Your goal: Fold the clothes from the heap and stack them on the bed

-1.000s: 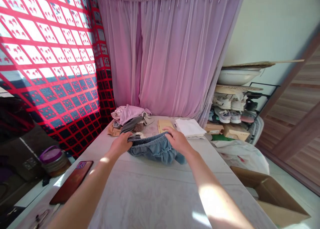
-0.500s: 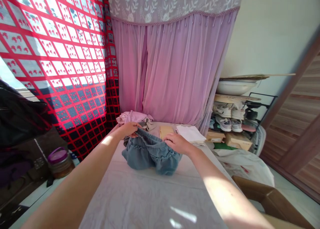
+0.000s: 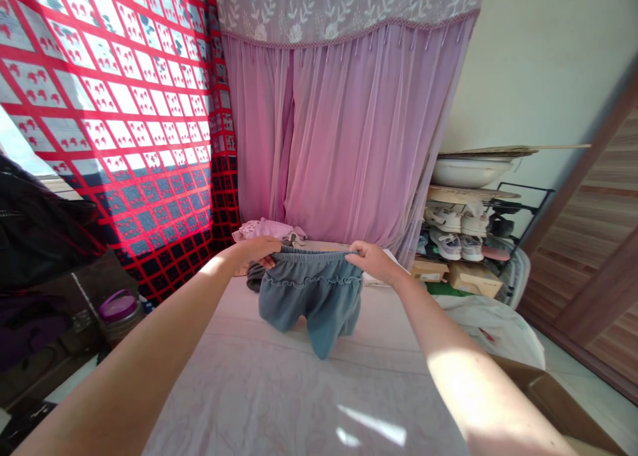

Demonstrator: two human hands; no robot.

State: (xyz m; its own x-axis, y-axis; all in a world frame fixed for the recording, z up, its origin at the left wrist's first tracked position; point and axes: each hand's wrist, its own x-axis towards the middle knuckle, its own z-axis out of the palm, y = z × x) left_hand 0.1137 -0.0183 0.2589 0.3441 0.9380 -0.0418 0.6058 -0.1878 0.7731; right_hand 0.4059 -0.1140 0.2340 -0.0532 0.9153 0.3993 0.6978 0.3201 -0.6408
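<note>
Left hand and right hand lift blue shorts higher.

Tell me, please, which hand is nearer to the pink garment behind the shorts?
Left. The left hand is just in front of the pink garment; the right hand is well off to its right.

Under the blue-grey shorts, pinched up between the left hand and right hand, a hand could pass low over the pale bedspread. Farther forward, the heap of clothes behind the left hand and the pink net curtain stand in the way, while a cardboard box blocks the floor beyond the bed's right side
</note>
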